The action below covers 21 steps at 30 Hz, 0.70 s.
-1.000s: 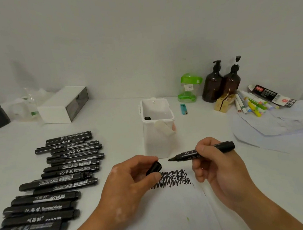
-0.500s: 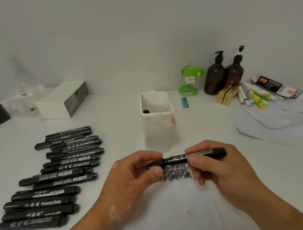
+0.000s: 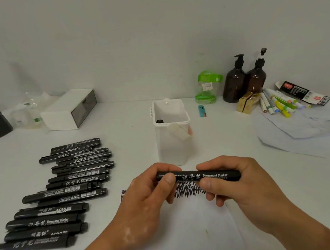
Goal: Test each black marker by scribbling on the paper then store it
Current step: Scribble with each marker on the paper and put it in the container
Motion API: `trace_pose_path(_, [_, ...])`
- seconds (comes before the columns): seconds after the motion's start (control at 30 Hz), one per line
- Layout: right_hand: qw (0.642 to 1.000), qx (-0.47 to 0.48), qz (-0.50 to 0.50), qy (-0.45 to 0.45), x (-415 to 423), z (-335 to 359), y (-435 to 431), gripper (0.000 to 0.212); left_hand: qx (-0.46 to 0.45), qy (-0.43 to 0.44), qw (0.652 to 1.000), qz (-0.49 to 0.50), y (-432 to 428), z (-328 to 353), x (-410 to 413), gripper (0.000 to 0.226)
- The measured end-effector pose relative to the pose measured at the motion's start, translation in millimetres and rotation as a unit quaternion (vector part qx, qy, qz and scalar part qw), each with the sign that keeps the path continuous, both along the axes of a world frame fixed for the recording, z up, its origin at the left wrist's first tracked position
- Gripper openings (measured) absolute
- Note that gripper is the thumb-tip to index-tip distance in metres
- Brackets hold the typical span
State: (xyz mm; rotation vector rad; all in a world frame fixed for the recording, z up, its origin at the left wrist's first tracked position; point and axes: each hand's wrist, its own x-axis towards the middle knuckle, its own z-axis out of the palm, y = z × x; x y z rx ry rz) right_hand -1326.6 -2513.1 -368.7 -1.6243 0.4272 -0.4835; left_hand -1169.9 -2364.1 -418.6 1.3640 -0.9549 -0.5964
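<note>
Your left grip pinches the cap end of the black marker between thumb and curled fingers. Your right grip wraps the barrel, fingers over the top and thumb on the near side. The marker lies level in the air between them, just above the scribble on the paper and just in front of the white tub.

The step in hand looks like capping. Your left thumb covers the joint, so I cannot tell whether the cap is fully home. Press the two grips straight toward each other along the barrel without bending it, and wait for a click or a firm stop.

Then let go with the left, turn the marker upright with the right, and lower it into the tub beside the stored marker whose end shows in the near left corner. The tub looks tall and light, so set the marker in rather than dropping it, and steer past the flap on the front rim.

Lift your wrists clear of the ink, which may be wet. The untested markers lie to your left on the bench.
</note>
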Motion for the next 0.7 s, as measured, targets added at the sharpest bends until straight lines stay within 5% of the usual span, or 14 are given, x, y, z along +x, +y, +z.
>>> trace_pose_path(0.3, [0.999,-0.032,0.001,-0.024,5.9,-10.1,12.3,0.012,-0.062,0.100,0.993,0.008,-3.4,3.9,-12.3,0.031])
trace_pose_path(0.7, [0.999,0.005,0.014,-0.049,8.1,-14.3,16.7,0.025,-0.084,0.066,0.994,0.032,-1.0,9.0,-15.3,0.031])
